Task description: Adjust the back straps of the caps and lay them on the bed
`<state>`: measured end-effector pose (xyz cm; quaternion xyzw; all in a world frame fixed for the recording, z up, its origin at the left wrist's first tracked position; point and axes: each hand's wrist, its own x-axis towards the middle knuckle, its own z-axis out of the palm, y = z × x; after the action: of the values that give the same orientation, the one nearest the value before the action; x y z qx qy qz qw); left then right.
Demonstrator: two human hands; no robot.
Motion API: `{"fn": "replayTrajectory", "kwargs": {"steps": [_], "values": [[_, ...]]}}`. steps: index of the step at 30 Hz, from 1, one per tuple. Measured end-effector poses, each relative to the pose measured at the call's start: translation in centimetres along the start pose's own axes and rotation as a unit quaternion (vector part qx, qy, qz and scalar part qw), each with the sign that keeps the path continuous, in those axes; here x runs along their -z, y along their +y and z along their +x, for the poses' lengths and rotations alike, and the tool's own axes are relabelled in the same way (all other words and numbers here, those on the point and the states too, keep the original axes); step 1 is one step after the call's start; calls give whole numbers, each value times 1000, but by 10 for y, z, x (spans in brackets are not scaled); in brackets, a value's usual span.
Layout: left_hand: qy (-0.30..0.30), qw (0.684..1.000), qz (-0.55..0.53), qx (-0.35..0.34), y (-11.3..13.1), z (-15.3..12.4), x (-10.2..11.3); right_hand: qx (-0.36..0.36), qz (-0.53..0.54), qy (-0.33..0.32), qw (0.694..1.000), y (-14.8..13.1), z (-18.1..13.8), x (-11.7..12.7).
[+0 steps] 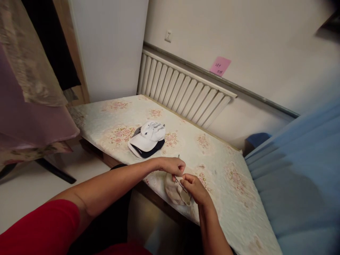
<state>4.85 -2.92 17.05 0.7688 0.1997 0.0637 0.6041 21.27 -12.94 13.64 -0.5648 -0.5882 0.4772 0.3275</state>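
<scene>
A beige cap (172, 193) lies at the front edge of the bed, its crown to the left and its opening towards my right hand. Just above it, my left hand (174, 165) is closed in a fist. A thin dark tip sticks up behind its knuckles, and a slim metallic piece (176, 180) shows below the fingers; its kind is too small to tell. My right hand (195, 187) pinches the cap's edge beside the left hand, fingertips nearly meeting. Farther back, a white cap (152, 132) is stacked on a dark navy cap (148, 153) and other caps.
A flower-patterned cover (220, 159) spreads over the bed. Behind it stand a white radiator (180, 85) and a wall with a pink note (220, 66). Clothes (34, 88) hang at the left, and a blue curtain (300, 170) borders the right side.
</scene>
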Motion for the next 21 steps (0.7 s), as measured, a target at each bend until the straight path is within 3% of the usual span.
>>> {"fn": "replayTrajectory", "kwargs": {"steps": [3,5,9,12,15,17,19,21], "values": [[36,999,35,-4,4,-3,-1,-8,-11,-16,1000,-4,-1,-1],[109,994,18,-26,0,-4,-1,-22,54,-8,998,-3,0,-1],[318,944,-69,-42,-20,-8,3,-1,268,115,957,-2,10,22],[399,911,-101,-16,-34,-15,6,76,321,229,916,-17,20,68],[393,909,-134,-14,-41,-22,7,175,349,327,861,-46,24,120],[378,913,-148,-29,-45,-24,5,242,351,374,823,-69,23,142],[372,914,-160,-36,-48,-22,1,299,343,421,784,-86,22,147],[366,914,-172,-34,-51,-17,-6,318,331,460,760,-94,22,133]]}}
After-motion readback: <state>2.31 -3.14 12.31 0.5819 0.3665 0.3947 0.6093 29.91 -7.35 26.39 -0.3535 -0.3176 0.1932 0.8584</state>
